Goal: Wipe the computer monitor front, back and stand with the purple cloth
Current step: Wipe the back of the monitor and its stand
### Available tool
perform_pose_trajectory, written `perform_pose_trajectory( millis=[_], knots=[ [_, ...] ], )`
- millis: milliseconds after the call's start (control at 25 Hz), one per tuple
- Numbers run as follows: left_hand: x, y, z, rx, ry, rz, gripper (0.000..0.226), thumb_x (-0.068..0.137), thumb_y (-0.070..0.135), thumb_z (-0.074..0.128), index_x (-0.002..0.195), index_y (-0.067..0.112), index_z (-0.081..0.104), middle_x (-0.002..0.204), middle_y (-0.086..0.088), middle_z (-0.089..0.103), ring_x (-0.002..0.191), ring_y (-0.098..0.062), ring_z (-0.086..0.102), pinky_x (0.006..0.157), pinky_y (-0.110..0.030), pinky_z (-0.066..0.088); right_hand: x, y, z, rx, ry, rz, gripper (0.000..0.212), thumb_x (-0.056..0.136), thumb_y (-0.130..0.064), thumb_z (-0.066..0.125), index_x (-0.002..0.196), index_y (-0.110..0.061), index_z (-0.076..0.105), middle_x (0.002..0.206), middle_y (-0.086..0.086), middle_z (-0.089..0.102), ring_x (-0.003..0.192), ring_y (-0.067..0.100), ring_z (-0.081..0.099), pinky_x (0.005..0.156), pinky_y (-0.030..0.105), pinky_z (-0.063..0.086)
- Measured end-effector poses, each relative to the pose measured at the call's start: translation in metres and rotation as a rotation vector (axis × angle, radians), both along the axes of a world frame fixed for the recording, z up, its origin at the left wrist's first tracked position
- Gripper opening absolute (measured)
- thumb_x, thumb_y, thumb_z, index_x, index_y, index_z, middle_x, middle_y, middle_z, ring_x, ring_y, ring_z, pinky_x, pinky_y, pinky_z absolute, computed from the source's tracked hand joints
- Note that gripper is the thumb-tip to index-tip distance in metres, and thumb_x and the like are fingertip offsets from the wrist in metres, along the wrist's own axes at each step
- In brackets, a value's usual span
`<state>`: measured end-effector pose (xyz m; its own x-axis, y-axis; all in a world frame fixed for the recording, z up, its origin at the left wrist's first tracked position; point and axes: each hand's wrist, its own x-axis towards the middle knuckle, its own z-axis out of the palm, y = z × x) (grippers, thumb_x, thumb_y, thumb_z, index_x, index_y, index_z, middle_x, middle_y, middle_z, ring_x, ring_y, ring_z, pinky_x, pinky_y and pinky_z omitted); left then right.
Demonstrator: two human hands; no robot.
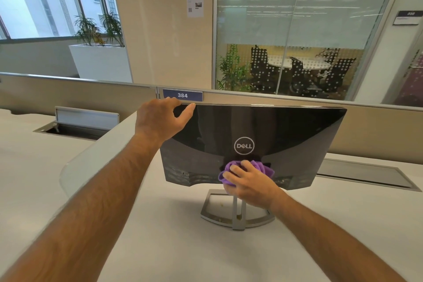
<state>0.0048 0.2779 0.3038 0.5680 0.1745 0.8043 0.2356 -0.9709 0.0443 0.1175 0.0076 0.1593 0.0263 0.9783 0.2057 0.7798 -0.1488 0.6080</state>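
A: Pressing the bunched purple cloth, the right hand is clenched around it, low on the glossy black monitor back.

B: The left hand pinches the top edge. Pushing too hard could tip it on the slim silver stand below.

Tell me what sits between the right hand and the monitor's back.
The bunched purple cloth, pressed by the right hand against the monitor below the Dell logo; head view.

A pale worktop carries the monitor's silver stand, its open frame base flat on the surface; a beige partition borders the far edge.
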Motion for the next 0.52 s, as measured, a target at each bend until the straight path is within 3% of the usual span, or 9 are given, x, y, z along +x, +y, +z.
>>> perform_pose_trajectory(
  millis=[240, 400, 520],
  knots=[
    [-0.001, -0.003, 0.006, 0.000, -0.012, 0.002, 0.058, 0.089, 0.067, 0.043, 0.100, 0.021, 0.077, 0.092, 0.000, 0.077, 0.073, -0.019, 0.070, 0.064, -0.020, 0.046, -0.003, 0.024, 0.031, 0.452, 0.097, -0.078, 0.059, 0.068, -0.025, 0.086, 0.121, -0.019, 0.064, 0.128, 0.011, 0.060, 0.115, 0.033, 0.056, 0.089, 0.048, 0.052],
    [-0.003, -0.004, 0.008, -0.003, -0.031, -0.003, 0.056, 0.089, 0.064, 0.045, 0.094, 0.019, 0.078, 0.082, -0.001, 0.076, 0.066, -0.019, 0.068, 0.063, -0.019, 0.044, -0.013, 0.025, -0.003, 0.123, 0.018, -0.034, 0.059, 0.069, -0.028, 0.088, 0.122, -0.020, 0.062, 0.128, 0.009, 0.059, 0.115, 0.032, 0.055, 0.093, 0.049, 0.052],
    [-0.003, -0.005, 0.010, -0.006, -0.035, -0.003, 0.058, 0.090, 0.064, 0.044, 0.092, 0.018, 0.078, 0.077, -0.002, 0.075, 0.063, -0.019, 0.067, 0.063, -0.020, 0.044, -0.017, 0.034, 0.000, 0.204, 0.075, -0.056, 0.058, 0.068, -0.026, 0.087, 0.120, -0.020, 0.063, 0.127, 0.009, 0.059, 0.113, 0.031, 0.056, 0.090, 0.048, 0.053]
  ],
)
